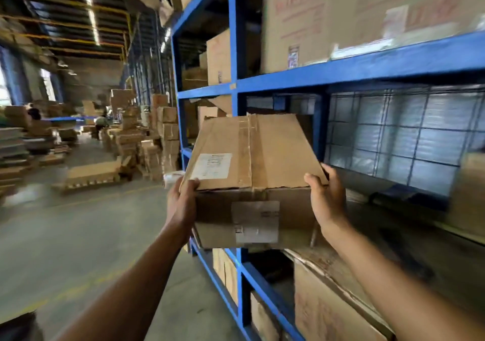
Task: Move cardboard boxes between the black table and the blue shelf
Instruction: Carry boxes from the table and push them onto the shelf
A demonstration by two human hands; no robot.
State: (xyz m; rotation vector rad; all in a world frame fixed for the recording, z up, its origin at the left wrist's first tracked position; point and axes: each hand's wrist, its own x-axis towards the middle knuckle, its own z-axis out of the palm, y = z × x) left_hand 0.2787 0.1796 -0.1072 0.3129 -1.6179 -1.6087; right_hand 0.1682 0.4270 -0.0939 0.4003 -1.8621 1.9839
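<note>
both hands clamp the cardboard box (252,183), left hand (181,204) and right hand (326,204) on opposite ends, fingers wrapped over its top edges. it's held at the blue shelf (367,65) front, the open bay straight ahead.

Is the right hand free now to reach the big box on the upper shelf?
Probably not: the right hand and left hand both grip the carried box, so the big box stays out of reach.

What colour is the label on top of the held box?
White with dark print, on the box's top label; head view.
</note>
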